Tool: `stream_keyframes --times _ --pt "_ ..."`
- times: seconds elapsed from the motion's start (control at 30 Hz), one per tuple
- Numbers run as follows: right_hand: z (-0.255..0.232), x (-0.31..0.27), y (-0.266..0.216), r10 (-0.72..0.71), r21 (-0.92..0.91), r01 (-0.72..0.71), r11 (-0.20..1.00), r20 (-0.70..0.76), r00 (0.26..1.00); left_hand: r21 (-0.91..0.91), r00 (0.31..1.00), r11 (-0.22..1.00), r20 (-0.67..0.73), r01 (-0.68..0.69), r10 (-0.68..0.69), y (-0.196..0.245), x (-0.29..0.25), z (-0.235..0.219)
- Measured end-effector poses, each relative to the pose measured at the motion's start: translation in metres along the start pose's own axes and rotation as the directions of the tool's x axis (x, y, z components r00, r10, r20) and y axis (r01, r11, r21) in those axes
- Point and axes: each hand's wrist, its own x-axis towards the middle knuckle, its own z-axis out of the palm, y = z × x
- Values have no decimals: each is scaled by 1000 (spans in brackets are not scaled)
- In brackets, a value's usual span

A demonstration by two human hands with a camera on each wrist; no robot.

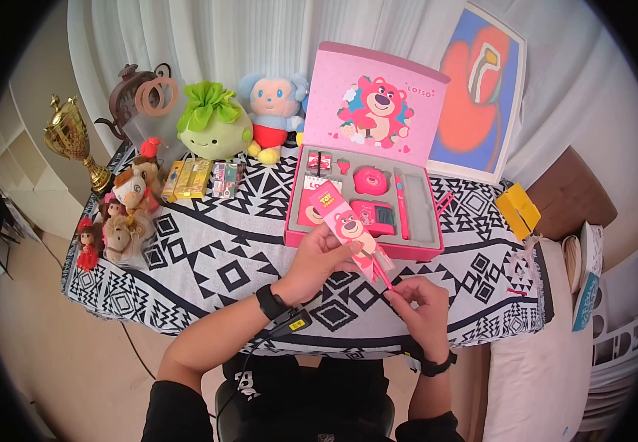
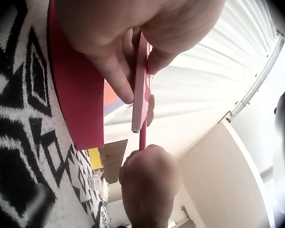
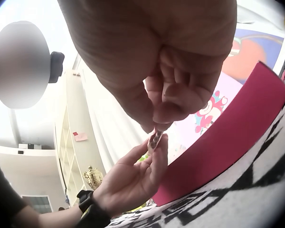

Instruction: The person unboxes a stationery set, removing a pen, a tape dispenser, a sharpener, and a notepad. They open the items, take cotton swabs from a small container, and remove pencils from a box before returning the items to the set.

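My left hand (image 1: 319, 258) grips a flat pink pencil box (image 1: 354, 232) with "Toy Story" lettering and a pink bear, tilted over the front of a gift box. From the pencil box's lower end sticks a thin pink pencil (image 1: 382, 277), its outer end pinched between the thumb and fingers of my right hand (image 1: 423, 313). In the left wrist view, the pencil (image 2: 142, 137) runs straight from the carton's end to the right hand (image 2: 149, 183). Several small round ends show at the carton's opening (image 3: 155, 139) in the right wrist view.
The open pink gift box (image 1: 311, 237) has a grey insert holding several pink items, lid raised behind. Plush toys (image 1: 212, 129), small yellow boxes (image 1: 187, 179) and dolls (image 1: 123, 228) stand to the left, beside a gold trophy (image 1: 68, 136). A yellow box (image 1: 518, 208) lies at the right.
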Motion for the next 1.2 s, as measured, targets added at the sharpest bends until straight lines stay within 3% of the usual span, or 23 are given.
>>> stream_keyframes --times 0.17,0.23,0.27,0.33,0.57,0.67,0.73,0.87,0.93,1.03,1.1,1.2 --pt "9 11 1 -3 15 3 1000 -12 1000 -48 1000 999 21 -1 2 -1 0 -2" --pt "9 14 0 20 199 -28 980 45 999 -62 1000 998 19 -7 8 0 0 -1" --pt "9 14 0 21 199 -30 980 46 999 -76 1000 997 19 -11 12 0 0 -1" --pt "9 13 2 168 295 -178 939 59 984 -42 1000 999 11 1 -1 -1 0 -1" --pt "16 19 18 169 361 -167 917 25 985 64 1000 998 10 25 -25 -8 1 -7" --pt "4 24 14 141 371 -158 915 70 987 7 999 1000 44 24 -24 -7 0 -7" --pt "-29 32 17 243 275 -231 933 -8 970 -14 999 1000 38 26 -26 -5 0 -6" --pt "-88 81 66 145 -5 -151 988 -263 954 -123 999 991 28 43 -40 -1 0 -6" --pt "-101 109 98 121 -174 -168 970 -251 960 -159 999 986 30 47 -43 0 0 -4" --pt "-109 138 146 161 -305 -181 935 -88 983 -215 998 975 33 50 -44 2 1 -4" --pt "-102 151 161 145 -422 -114 899 42 989 -238 999 970 43 42 -32 2 2 -5" --pt "-93 157 172 126 -480 -66 875 94 988 -243 999 970 38 26 -18 3 1 -6"
